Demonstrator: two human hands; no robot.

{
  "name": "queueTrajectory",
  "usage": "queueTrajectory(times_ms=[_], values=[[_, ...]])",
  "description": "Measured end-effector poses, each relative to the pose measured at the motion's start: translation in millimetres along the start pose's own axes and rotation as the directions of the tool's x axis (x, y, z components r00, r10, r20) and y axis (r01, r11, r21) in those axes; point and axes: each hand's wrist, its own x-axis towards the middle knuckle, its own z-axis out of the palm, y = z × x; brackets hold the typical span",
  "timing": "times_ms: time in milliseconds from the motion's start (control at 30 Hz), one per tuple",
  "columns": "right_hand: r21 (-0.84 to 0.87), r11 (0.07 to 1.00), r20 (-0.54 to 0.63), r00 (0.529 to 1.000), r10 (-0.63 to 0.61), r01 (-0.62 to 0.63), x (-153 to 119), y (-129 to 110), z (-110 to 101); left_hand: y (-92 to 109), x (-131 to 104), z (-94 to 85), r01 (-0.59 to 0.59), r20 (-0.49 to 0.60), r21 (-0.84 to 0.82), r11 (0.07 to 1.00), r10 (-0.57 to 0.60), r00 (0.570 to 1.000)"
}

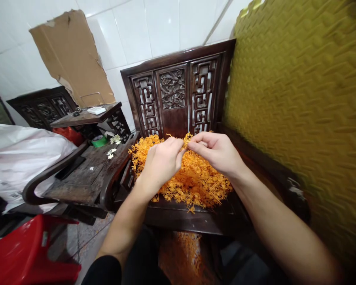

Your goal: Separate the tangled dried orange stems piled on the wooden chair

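Note:
A heap of small orange plastic-looking pieces covers the seat of a dark carved wooden chair. Over the back of the heap, my left hand and my right hand nearly meet at the fingertips. A small orange piece shows between them. The fingers of my left hand are pinched together on it, partly hidden behind the back of the hand. My right thumb and index finger close on the same piece from the right.
Left of the chair stands a dark wooden side table with green tape and pale pieces. A white bag, a red stool and cardboard are farther left. A yellow-green textured mat rises at right.

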Motion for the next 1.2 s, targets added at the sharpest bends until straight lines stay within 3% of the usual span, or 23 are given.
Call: queueTrajectory(times_ms=[67, 133, 200, 267, 367, 433, 500, 567, 667, 833, 933, 1100, 1200], values=[[0.004, 1.000, -0.020, 1.000, 0.006, -0.006, -2, 0, 3, -10, 2, 14.4, -0.068, -0.030, 0.041, 0.997, 0.069, 0.997], [0.044, 0.999, -0.056, 0.998, -0.001, 0.004, -7, -5, 7, -30, 6, 31.1, -0.067, -0.057, 0.008, 0.998, 0.068, 0.996], [0.104, 0.994, -0.082, 0.996, -0.029, 0.038, -16, -16, 6, -58, 8, 43.2, 0.096, -0.087, -0.059, 0.994, -0.101, 0.991], [0.178, 0.979, -0.122, 0.989, -0.078, 0.099, -25, -29, 0, -86, 9, 46.2, 0.269, -0.117, -0.143, 0.952, -0.287, 0.951], [0.311, 0.944, -0.157, 0.985, -0.068, 0.115, -29, -39, -15, -105, 8, 35.1, 0.347, -0.130, -0.229, 0.910, -0.382, 0.915], [0.415, 0.909, -0.119, 0.993, 0.014, 0.037, -22, -36, -21, -96, 9, 23.0, 0.341, -0.070, -0.437, 0.833, -0.409, 0.910], [0.469, 0.882, -0.087, 0.993, 0.082, -0.032, -13, -28, -22, -76, 11, 10.6, 0.293, 0.009, -0.676, 0.676, -0.390, 0.921], [0.456, 0.889, -0.084, 0.991, 0.104, -0.054, -7, -22, -18, -56, 12, -1.0, 0.222, 0.023, -0.817, 0.533, -0.354, 0.935], [0.396, 0.916, -0.084, 0.991, 0.100, -0.059, -5, -20, -11, -41, 10, -16.0, 0.149, 0.005, -0.898, 0.414, -0.327, 0.945], [0.276, 0.961, -0.087, 0.995, 0.054, -0.028, -14, -29, -4, -37, 1, -29.6, 0.109, 0.036, -0.948, 0.300, -0.238, 0.971], [0.214, 0.977, -0.087, 0.996, 0.000, 0.019, -19, -34, 1, -32, -2, -31.8, 0.120, 0.053, -0.941, 0.317, -0.211, 0.976], [-0.059, 0.993, -0.087, 0.990, -0.109, 0.104, -27, -42, 10, -20, 0, -36.3, 0.225, 0.125, -0.797, 0.560, -0.213, 0.969], [-0.210, 0.960, -0.023, 0.981, -0.193, 0.184, -27, -43, 12, -9, 2, -34.6, 0.218, 0.112, -0.720, 0.659, -0.201, 0.973]])
